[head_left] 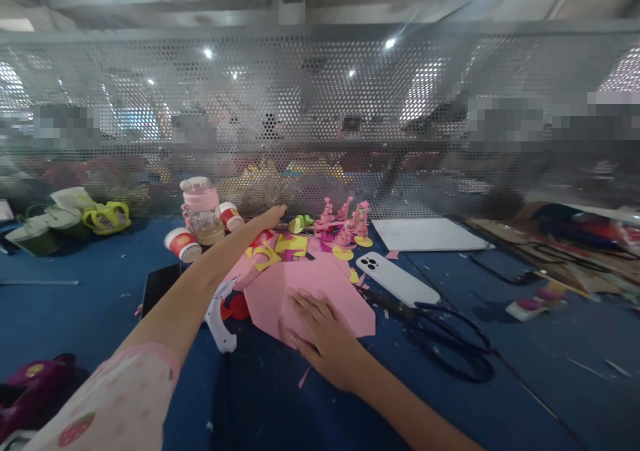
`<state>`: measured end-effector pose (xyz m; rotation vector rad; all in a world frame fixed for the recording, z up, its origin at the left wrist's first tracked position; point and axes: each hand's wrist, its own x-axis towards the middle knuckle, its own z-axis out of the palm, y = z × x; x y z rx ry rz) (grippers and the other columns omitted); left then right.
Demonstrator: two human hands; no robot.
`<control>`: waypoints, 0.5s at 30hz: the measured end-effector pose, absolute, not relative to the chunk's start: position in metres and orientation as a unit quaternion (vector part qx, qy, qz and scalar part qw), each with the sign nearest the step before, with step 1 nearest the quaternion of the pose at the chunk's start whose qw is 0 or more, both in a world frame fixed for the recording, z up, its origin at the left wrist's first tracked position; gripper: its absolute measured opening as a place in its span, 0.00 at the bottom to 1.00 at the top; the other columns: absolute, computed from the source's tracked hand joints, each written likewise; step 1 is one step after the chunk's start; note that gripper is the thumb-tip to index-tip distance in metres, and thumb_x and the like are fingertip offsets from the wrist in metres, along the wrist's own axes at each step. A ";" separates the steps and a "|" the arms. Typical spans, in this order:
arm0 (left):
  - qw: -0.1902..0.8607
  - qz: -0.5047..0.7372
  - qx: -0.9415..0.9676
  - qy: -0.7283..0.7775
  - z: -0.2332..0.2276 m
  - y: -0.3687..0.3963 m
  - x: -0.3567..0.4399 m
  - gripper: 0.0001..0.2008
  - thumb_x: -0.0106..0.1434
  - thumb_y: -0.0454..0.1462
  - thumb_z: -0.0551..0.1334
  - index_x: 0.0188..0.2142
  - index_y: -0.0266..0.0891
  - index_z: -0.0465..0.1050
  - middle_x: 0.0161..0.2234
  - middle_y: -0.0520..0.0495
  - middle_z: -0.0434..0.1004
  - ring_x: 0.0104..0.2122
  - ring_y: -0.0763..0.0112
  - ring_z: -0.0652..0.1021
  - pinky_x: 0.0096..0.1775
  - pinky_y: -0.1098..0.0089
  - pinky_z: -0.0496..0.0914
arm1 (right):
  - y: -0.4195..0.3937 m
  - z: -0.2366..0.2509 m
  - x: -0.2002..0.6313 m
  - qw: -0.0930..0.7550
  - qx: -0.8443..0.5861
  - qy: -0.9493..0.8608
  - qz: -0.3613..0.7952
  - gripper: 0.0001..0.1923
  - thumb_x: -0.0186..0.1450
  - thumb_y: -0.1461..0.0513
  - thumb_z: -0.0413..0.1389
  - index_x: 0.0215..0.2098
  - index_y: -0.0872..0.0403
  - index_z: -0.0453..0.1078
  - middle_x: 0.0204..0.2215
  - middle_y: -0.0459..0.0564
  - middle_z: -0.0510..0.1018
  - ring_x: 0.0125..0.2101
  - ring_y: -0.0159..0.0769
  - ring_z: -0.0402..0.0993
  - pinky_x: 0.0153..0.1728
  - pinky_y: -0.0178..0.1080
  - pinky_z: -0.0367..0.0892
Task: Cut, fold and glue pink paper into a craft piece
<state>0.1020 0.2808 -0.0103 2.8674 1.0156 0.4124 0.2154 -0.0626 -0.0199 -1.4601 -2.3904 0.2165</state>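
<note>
My right hand (323, 331) lies flat with its fingers stretched on a pink sheet (345, 291), which has angled cut edges. My left arm reaches far forward, and my left hand (277, 215) is at the back of the work area, by red and yellow-green pieces. Its fingers are mostly hidden, so I cannot tell what it touches. Yellow sheet scraps (291, 245) lie along the back of the pink sheet. Small pink figures (345, 224) stand behind it, some on yellow round bases. Beneath my left forearm lies a white glue gun (219, 321), beside red pieces (237, 306).
Large dark-handled scissors (450, 337) and a white phone (395, 279) lie at the right. A white board (430, 233) rests behind them. At the left are a dark phone (159, 284), paper cups (183, 244) and a pink-lidded bottle (201, 207). A perforated metal screen (310, 117) closes off the back.
</note>
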 end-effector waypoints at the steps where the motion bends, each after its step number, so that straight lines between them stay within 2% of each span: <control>1: 0.023 0.123 0.934 0.336 -0.011 0.280 0.103 0.15 0.61 0.40 0.54 0.46 0.36 0.63 0.45 0.44 0.67 0.41 0.67 0.72 0.40 0.60 0.69 | -0.063 -0.018 0.215 0.162 -0.514 -0.838 0.082 0.27 0.65 0.56 0.40 0.59 0.58 0.50 0.59 0.52 0.54 0.59 0.39 0.46 0.58 0.49 0.42; 7: -0.066 0.048 0.931 0.357 -0.008 0.276 0.111 0.15 0.61 0.40 0.55 0.47 0.36 0.63 0.45 0.43 0.67 0.41 0.66 0.71 0.41 0.59 0.68 | -0.064 -0.011 0.214 0.131 -0.520 -0.838 0.101 0.27 0.64 0.58 0.40 0.60 0.60 0.49 0.60 0.52 0.51 0.59 0.39 0.44 0.59 0.50 0.40; 15: -0.157 0.010 0.927 0.341 -0.009 0.268 0.122 0.16 0.61 0.40 0.55 0.47 0.35 0.63 0.45 0.43 0.67 0.42 0.66 0.71 0.41 0.59 0.68 | -0.063 -0.014 0.214 0.134 -0.519 -0.838 0.100 0.28 0.63 0.60 0.43 0.59 0.61 0.49 0.60 0.53 0.51 0.59 0.40 0.44 0.58 0.50 0.41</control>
